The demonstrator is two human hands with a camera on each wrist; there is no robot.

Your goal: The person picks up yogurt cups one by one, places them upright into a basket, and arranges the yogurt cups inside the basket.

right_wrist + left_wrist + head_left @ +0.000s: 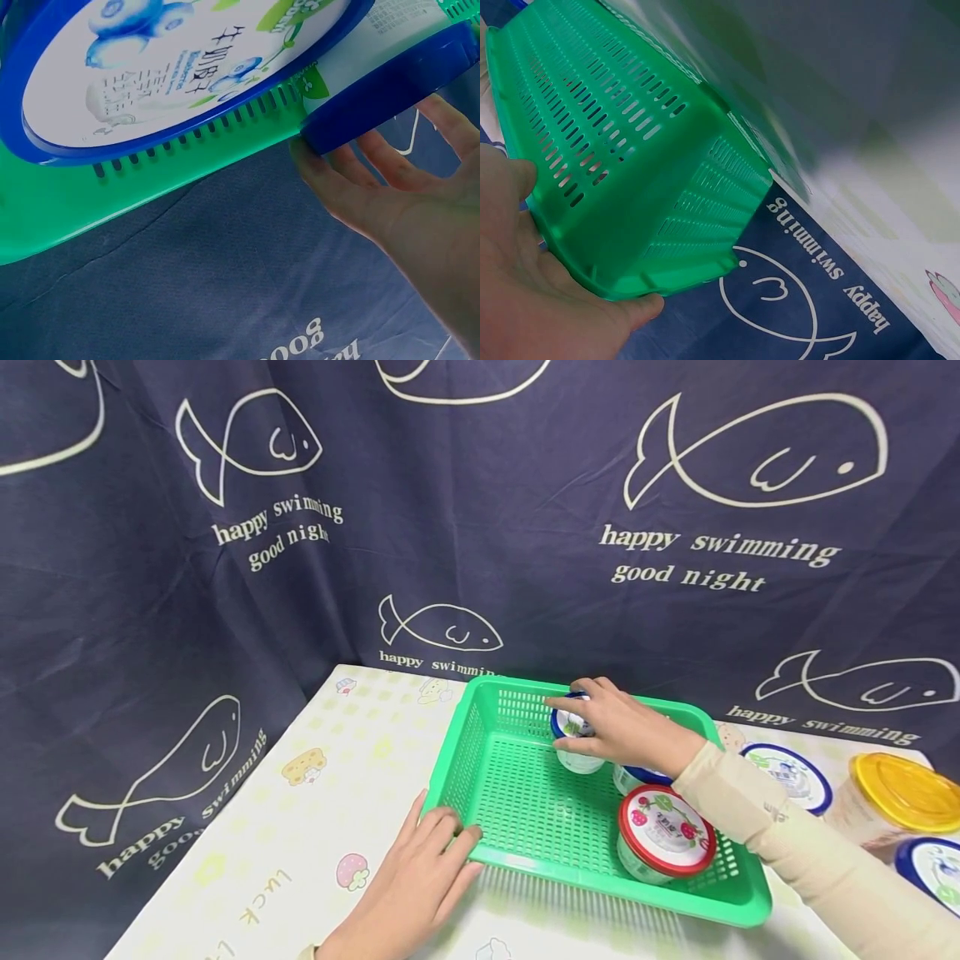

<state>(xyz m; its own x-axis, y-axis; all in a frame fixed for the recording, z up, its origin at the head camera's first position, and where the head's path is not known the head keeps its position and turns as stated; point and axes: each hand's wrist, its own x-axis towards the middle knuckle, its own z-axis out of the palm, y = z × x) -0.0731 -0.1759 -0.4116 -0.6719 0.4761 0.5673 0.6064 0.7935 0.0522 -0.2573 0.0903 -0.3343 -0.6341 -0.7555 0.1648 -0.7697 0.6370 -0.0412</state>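
In the head view a green plastic basket (555, 871) sits on the table. My left hand (431, 877) grips its near left corner, fingers over the rim; the left wrist view shows the slotted basket wall (592, 97) beside that hand (547, 277). Inside the basket, toward the back, my right hand (626, 727) holds a clear tub with a blue lid (579, 762). The right wrist view has its fingertips at the edge of the blue lid (397, 86). Another blue-lidded tub (628, 780) is partly hidden under the right hand. A red-lidded tub (667, 831) stands at the front right inside.
Right of the basket stand a blue-lidded tub (787, 777), a yellow-lidded tub (911, 789) and another blue-lidded one (937, 872) at the frame edge. A patterned cloth (360, 810) covers the table. A dark blue fish-print curtain (487, 543) hangs behind.
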